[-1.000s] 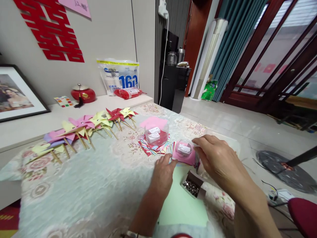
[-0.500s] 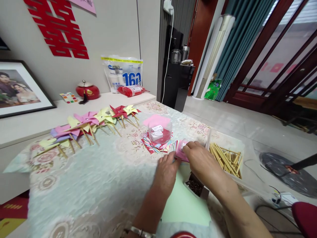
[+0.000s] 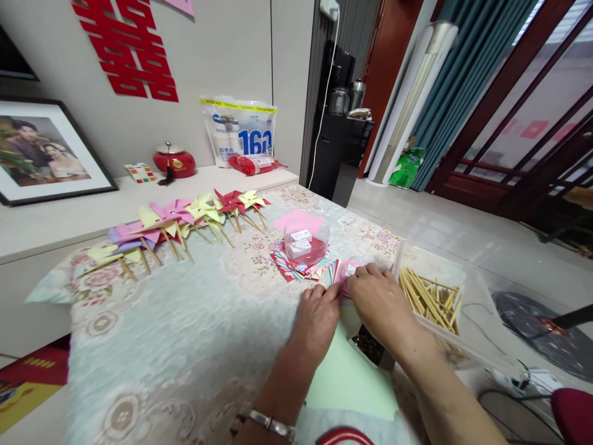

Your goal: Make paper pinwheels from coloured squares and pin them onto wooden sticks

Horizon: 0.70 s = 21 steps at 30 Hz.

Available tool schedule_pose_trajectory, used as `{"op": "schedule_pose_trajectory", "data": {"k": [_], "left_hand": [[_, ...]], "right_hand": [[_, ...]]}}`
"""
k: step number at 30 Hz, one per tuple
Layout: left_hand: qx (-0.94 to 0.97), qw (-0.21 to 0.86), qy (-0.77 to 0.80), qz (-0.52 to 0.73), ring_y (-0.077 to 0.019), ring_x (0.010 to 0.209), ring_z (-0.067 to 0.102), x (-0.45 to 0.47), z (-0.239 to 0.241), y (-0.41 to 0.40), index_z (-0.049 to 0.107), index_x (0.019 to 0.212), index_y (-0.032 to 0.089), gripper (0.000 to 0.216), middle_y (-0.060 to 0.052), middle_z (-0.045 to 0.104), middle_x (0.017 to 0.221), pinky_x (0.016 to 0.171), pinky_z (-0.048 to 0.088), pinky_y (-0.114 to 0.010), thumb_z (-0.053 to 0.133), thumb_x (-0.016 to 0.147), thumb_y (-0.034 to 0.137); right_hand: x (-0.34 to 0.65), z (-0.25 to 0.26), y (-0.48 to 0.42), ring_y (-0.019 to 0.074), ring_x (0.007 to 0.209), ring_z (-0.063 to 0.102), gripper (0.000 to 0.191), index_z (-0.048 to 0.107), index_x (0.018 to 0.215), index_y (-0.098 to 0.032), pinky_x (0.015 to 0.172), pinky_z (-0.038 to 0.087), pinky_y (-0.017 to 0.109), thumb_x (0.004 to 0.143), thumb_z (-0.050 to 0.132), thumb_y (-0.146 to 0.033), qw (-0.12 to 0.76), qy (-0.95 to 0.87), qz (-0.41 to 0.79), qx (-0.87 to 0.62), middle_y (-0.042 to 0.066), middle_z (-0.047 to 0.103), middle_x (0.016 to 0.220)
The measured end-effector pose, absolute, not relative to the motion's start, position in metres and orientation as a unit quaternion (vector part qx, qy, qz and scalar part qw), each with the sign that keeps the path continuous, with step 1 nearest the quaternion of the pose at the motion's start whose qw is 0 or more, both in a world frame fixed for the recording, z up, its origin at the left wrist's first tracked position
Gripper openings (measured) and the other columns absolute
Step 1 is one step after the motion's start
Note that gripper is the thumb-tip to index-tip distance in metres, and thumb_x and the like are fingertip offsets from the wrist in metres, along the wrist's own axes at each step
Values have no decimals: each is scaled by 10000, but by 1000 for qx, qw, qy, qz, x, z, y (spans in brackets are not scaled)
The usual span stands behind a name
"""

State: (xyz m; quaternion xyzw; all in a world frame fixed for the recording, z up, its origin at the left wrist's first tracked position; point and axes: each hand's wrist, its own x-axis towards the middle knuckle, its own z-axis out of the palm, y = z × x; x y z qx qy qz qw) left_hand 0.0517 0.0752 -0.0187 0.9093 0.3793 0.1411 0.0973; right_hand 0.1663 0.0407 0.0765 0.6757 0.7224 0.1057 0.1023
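My left hand point(image 3: 319, 318) lies on the tablecloth, fingers stretched forward, its fingertips at the near left edge of a stack of pink paper squares point(image 3: 341, 272). From the right, my right hand point(image 3: 382, 300) reaches over the same stack with its fingers bent down and closed at the paper; the fingertips are partly hidden. A small clear tub with a white label point(image 3: 352, 267) sits on the stack, partly behind my right hand. Below my wrists are a small open box of dark little pieces point(image 3: 369, 343) and a pale green sheet point(image 3: 349, 383).
A round clear tub point(image 3: 306, 241) stands on fanned coloured paper strips. Several paper pinwheels point(image 3: 173, 211) lie along the table's back left. At right is a clear bin point(image 3: 479, 309) of wooden sticks point(image 3: 428, 296). A red curved rim point(image 3: 345, 436) shows at the bottom edge.
The view has shifted slightly, so everything sits a little further right. My hands stay at the pink paper stack, the right one still bent over it.
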Motion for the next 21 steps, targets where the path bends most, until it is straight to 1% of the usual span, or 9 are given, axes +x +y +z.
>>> {"op": "schedule_pose_trajectory", "data": {"k": [6, 9, 13, 17, 21], "left_hand": [[907, 102, 378, 154, -251, 1071, 574, 52, -20, 75, 574, 1324, 191, 472, -74, 555, 1439, 841, 471, -419, 378, 927, 28], [905, 99, 385, 148, -252, 1094, 580, 52, -19, 75, 536, 1366, 159, 497, -87, 533, 1466, 864, 478, -416, 367, 922, 15], [898, 105, 395, 164, -247, 1115, 591, 52, -23, 75, 528, 1370, 131, 510, -107, 527, 1474, 888, 483, -409, 355, 911, -6], [878, 120, 402, 230, -242, 1166, 596, 51, -36, 77, 514, 1391, 139, 547, -123, 541, 1462, 931, 492, -402, 346, 895, -19], [848, 122, 383, 346, -230, 1247, 576, 50, -47, 81, 542, 1370, 122, 559, -137, 591, 1405, 1025, 486, -384, 311, 884, -27]], "right_hand": [[173, 78, 45, 308, 956, 600, 228, 729, 877, -111, 710, 387, 365, 894, 515, -37, 79, 720, 87, 684, 165, 708, 955], [176, 84, 44, 287, 950, 577, 216, 717, 885, -109, 733, 382, 349, 885, 519, -23, 54, 717, 85, 690, 156, 694, 958], [179, 94, 39, 273, 945, 552, 209, 701, 893, -113, 753, 373, 337, 891, 514, -20, 13, 701, 90, 707, 146, 681, 975], [188, 97, 38, 278, 972, 529, 244, 710, 919, -129, 762, 359, 335, 879, 505, -3, -30, 685, 117, 718, 138, 689, 990], [200, 94, 39, 276, 974, 525, 265, 716, 936, -144, 751, 336, 341, 894, 487, -18, -58, 671, 136, 726, 128, 701, 1013]]}}
